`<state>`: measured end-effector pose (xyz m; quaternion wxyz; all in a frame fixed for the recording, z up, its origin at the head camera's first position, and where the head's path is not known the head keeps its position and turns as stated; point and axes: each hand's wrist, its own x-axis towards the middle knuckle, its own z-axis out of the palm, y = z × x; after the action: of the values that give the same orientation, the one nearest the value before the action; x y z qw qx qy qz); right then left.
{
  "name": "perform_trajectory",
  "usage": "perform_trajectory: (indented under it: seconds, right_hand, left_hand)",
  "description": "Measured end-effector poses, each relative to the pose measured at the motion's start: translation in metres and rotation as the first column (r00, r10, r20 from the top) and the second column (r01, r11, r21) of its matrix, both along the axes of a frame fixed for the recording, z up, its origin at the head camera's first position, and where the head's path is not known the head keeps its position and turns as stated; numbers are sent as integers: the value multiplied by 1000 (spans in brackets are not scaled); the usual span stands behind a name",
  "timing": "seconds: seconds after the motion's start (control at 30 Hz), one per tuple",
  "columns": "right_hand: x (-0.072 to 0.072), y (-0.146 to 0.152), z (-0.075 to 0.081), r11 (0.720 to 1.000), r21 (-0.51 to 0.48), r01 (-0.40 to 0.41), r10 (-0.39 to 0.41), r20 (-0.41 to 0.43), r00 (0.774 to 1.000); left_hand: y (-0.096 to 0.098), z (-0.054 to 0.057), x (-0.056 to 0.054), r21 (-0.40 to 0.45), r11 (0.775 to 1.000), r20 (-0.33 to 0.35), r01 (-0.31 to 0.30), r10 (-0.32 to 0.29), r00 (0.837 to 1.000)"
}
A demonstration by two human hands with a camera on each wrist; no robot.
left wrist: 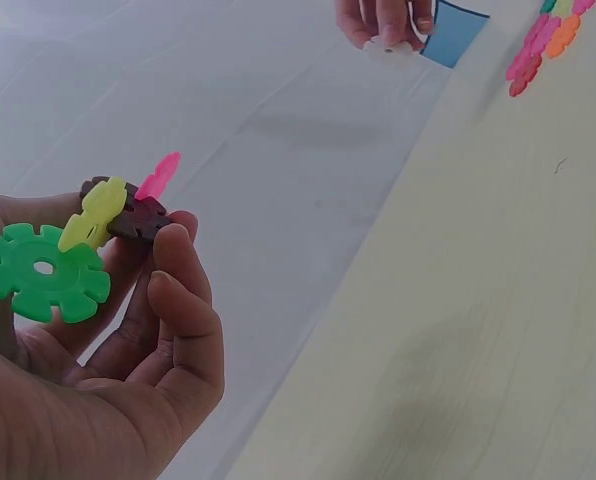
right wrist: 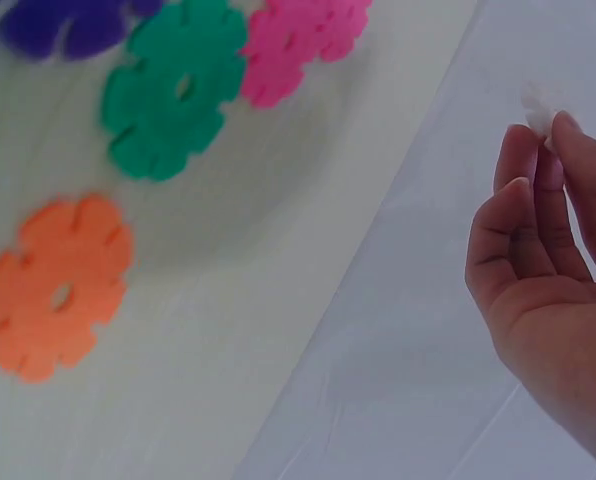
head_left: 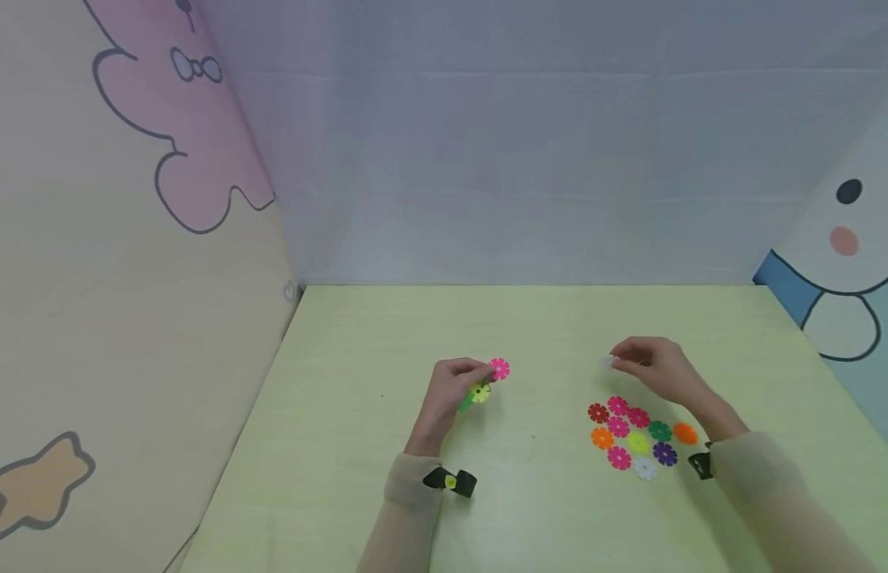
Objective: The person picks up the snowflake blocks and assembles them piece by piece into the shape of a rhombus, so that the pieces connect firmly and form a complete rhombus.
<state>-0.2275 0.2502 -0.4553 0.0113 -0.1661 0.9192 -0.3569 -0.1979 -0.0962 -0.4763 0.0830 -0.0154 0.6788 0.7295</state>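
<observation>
My left hand (head_left: 451, 394) holds a small chain of notched plastic discs joined edge to edge. In the left wrist view the chain runs from a green disc (left wrist: 18, 270) through a yellow disc (left wrist: 96, 212) and a dark purple disc (left wrist: 138, 215) to a pink disc (left wrist: 160, 177). Thumb and fingers pinch the dark disc. Over the right side of the table, my right hand (head_left: 655, 370) pinches a white notched disc (right wrist: 540, 108) between thumb and fingertips. The two hands are apart, both raised above the tabletop.
Loose discs lie in a cluster on the pale yellow table (head_left: 344, 382), below the right hand: several pink, a red disc (head_left: 597, 413), orange ones, a purple disc (head_left: 665, 454), a white disc (head_left: 644, 469) and others. A pale curtain (head_left: 487, 159) hangs behind the table's far edge.
</observation>
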Motion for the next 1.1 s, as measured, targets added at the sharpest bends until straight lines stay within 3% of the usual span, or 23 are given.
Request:
perform_trajectory:
  seconds: [0.4, 0.67, 1.1]
  right_hand:
    - [-7, -54, 2, 996, -85, -29, 30, 6, 1000]
    - [-4, -74, 0, 985, -164, -50, 51, 2, 999]
    - [-1, -103, 8, 974, -207, -86, 85, -12, 996]
  left_hand:
    - [0, -1, 0, -9, 1000, -4, -3, 2, 1000]
    - [1, -1, -1, -19, 1000, -2, -4, 4, 1000]
    - [0, 2, 0, -16, 1000, 14, -6, 6, 1000]
